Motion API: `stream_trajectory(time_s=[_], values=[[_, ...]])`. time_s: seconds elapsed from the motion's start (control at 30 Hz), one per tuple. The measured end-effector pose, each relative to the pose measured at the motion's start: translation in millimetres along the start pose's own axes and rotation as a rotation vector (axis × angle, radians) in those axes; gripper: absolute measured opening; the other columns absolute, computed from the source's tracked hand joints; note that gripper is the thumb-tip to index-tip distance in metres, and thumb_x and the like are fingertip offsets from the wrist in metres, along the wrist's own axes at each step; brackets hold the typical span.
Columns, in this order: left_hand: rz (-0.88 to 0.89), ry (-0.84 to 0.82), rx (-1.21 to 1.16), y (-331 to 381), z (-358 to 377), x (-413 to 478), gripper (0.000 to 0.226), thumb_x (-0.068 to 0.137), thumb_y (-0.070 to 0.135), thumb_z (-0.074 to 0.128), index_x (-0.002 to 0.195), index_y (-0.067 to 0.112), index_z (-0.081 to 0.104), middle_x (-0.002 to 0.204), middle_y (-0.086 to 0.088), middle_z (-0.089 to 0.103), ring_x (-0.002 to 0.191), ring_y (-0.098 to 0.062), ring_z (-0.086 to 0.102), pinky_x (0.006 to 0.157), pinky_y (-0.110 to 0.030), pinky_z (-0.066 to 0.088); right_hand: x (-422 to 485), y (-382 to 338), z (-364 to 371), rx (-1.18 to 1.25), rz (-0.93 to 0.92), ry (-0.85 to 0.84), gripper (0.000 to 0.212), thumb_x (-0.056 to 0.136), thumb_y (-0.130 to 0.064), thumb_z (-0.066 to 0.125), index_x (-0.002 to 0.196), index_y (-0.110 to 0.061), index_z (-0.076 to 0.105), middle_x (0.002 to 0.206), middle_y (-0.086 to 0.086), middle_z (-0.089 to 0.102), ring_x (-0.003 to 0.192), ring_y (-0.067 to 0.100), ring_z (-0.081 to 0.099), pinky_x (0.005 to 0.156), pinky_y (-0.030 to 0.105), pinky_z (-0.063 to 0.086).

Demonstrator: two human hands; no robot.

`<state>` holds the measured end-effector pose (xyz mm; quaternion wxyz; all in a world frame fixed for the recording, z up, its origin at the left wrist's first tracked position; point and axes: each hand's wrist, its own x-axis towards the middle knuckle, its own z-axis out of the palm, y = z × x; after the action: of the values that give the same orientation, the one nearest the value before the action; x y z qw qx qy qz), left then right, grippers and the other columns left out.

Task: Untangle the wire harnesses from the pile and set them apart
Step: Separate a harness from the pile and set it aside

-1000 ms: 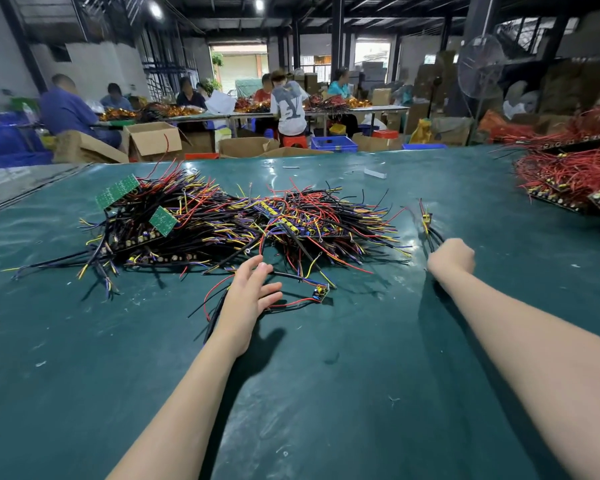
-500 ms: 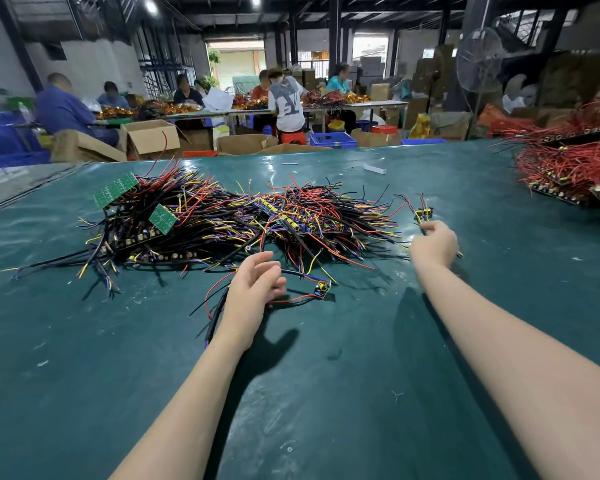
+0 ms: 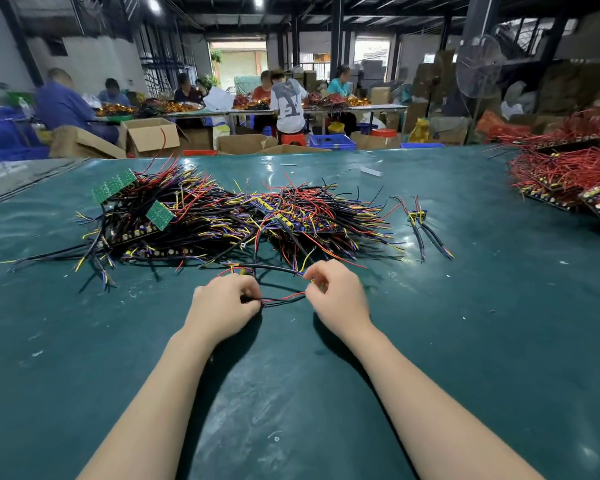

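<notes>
A big tangled pile of wire harnesses [image 3: 229,220], black, red, yellow and blue with small circuit boards, lies across the middle of the green table [image 3: 291,393]. One harness [image 3: 281,299] of red and black wires is stretched just in front of the pile between my hands. My left hand [image 3: 222,306] pinches its left end with curled fingers. My right hand [image 3: 336,292] pinches its right end. A single harness [image 3: 421,223] with a small yellow-tipped board lies apart, to the right of the pile.
A second heap of red-wired boards [image 3: 575,174] covers the table's far right edge. Green boards [image 3: 113,185] stick up at the pile's left. Beyond the table stand cardboard boxes [image 3: 149,135], blue crates and seated workers.
My right hand left the single harness at the right and came back to the middle. Both hands now hold one harness in front of the pile.
</notes>
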<state>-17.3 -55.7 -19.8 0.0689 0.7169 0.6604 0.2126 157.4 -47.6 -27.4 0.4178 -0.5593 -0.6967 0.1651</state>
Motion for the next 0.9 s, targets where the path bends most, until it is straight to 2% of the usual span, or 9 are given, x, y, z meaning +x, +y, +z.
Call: stream_trajectory(time_s=[0.07, 0.17, 0.27, 0.37, 0.47, 0.53, 0.67, 0.8, 0.9], values=[[0.027, -0.003, -0.068, -1, -2, -1, 0.017, 0.082, 0.028, 0.064, 0.071, 0.037, 0.054, 0.076, 0.016, 0.057, 0.088, -0.016, 0.056, 0.080, -0.030, 0.039, 0, 1, 2, -0.179, -0.071, -0.145, 0.021, 0.082, -0.015, 0.054, 0.099, -0.018, 0.065, 0.094, 0.000, 0.055, 0.092, 0.019, 0.048, 0.078, 0.030, 0.044], [-0.025, 0.155, -0.251, 3, 1, 0, 0.018, 0.083, 0.031, 0.065, 0.066, 0.025, 0.062, 0.065, 0.012, 0.052, 0.073, -0.019, 0.053, 0.064, -0.027, 0.034, 1, 1, 4, -0.345, -0.083, -0.148, 0.026, 0.085, -0.020, 0.050, 0.108, -0.018, 0.063, 0.107, 0.001, 0.052, 0.106, 0.021, 0.043, 0.080, 0.030, 0.041], [-0.195, 0.327, -0.297, 2, 4, 6, 0.018, 0.089, 0.029, 0.058, 0.095, 0.014, 0.066, 0.093, -0.002, 0.052, 0.088, -0.027, 0.057, 0.071, -0.028, 0.033, 2, 1, 4, -0.375, -0.088, -0.126, 0.030, 0.087, -0.019, 0.049, 0.113, -0.016, 0.062, 0.110, 0.003, 0.052, 0.106, 0.022, 0.043, 0.085, 0.030, 0.038], [-0.320, 0.211, -0.139, -7, 7, 7, 0.036, 0.088, 0.034, 0.058, 0.122, 0.022, 0.056, 0.118, -0.008, 0.056, 0.107, -0.030, 0.055, 0.083, -0.033, 0.041, 4, -2, 2, -0.315, -0.125, -0.123, 0.025, 0.090, -0.018, 0.047, 0.101, -0.010, 0.068, 0.100, 0.007, 0.057, 0.098, 0.024, 0.051, 0.080, 0.031, 0.040], [-0.372, 0.244, -0.101, -9, 2, 6, 0.027, 0.088, 0.042, 0.056, 0.106, 0.025, 0.068, 0.105, -0.008, 0.068, 0.103, -0.032, 0.059, 0.076, -0.033, 0.044, 2, -8, 2, -0.235, -0.164, -0.106, 0.023, 0.090, -0.016, 0.048, 0.090, -0.007, 0.069, 0.089, 0.009, 0.060, 0.087, 0.025, 0.054, 0.072, 0.032, 0.038], [-0.384, 0.395, -0.199, -9, -8, 5, 0.024, 0.089, 0.037, 0.056, 0.092, 0.020, 0.072, 0.094, -0.011, 0.070, 0.094, -0.033, 0.060, 0.069, -0.031, 0.039, -1, -9, 5, -0.226, -0.185, -0.143, 0.023, 0.091, -0.017, 0.048, 0.091, -0.008, 0.069, 0.091, 0.008, 0.061, 0.089, 0.025, 0.054, 0.072, 0.031, 0.037], [-0.195, 0.638, -0.470, 0, -24, 3, 0.018, 0.087, 0.021, 0.061, 0.071, 0.017, 0.067, 0.075, -0.011, 0.061, 0.074, -0.027, 0.056, 0.066, -0.029, 0.036, -2, -10, 9, -0.124, -0.249, -0.160, 0.029, 0.089, -0.015, 0.054, 0.117, -0.011, 0.060, 0.101, 0.006, 0.061, 0.090, 0.020, 0.055, 0.081, 0.028, 0.037], [0.088, 0.355, -0.593, 39, -19, -3, 0.019, 0.081, 0.013, 0.066, 0.062, 0.014, 0.067, 0.060, 0.003, 0.059, 0.055, -0.002, 0.048, 0.059, -0.019, 0.036, -3, -19, 10, 0.154, -0.248, -0.019, 0.054, 0.081, -0.003, 0.062, 0.131, -0.014, 0.048, 0.102, -0.002, 0.053, 0.073, 0.015, 0.052, 0.075, 0.017, 0.039], [0.174, 0.179, -0.622, 51, -11, -7, 0.028, 0.080, 0.010, 0.067, 0.058, 0.026, 0.064, 0.057, 0.006, 0.054, 0.052, -0.001, 0.044, 0.058, -0.025, 0.037, -2, -16, 8, 0.180, -0.261, 0.119, 0.029, 0.079, 0.004, 0.060, 0.106, -0.004, 0.066, 0.096, 0.010, 0.065, 0.083, 0.023, 0.058, 0.077, 0.021, 0.040]])
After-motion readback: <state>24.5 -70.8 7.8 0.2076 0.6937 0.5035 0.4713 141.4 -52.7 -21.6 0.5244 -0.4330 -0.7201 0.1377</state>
